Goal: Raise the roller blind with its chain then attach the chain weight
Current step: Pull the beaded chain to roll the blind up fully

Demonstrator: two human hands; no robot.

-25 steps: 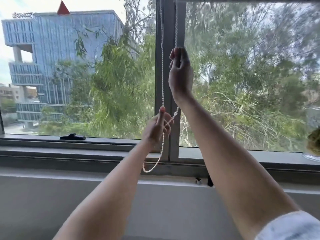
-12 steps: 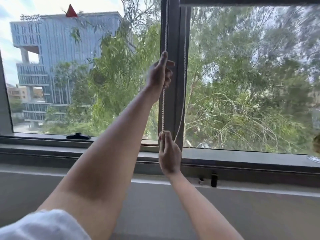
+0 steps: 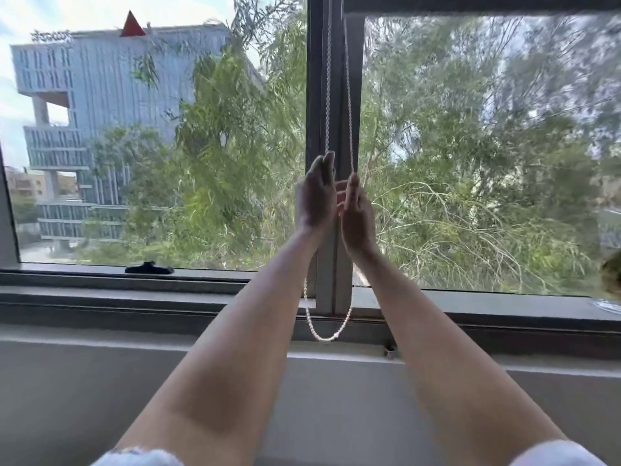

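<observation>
Raising step in hand, by the look of it: both hands up at the mullion [image 3: 332, 95], side by side, one on each run of the chain [image 3: 327, 95]. Left hand [image 3: 314, 196] with fingers extended upward along the left run, seemingly pinching it near the fingertips; right hand [image 3: 356, 213] likewise pinching the right run at its thumb tip, just beside the left. Grip on either run not fully clear from behind the hands. Chain dropping from the top of the frame, passing through the hands, then hanging as a slack loop near the sill [image 3: 134, 297], its bottom between the two forearms. Blind [image 3: 470, 6] only a dark edge at the very top right, so probably almost fully up. No chain weight identifiable anywhere; a small dark fitting [image 3: 389, 351] below the sill, right of the loop, too small to tell. Next move, judged: one more downward pull on one run if any travel remains, then release, locating the weight and fitting it to the loop's low point, needing a free hand and a steadied loop.
</observation>
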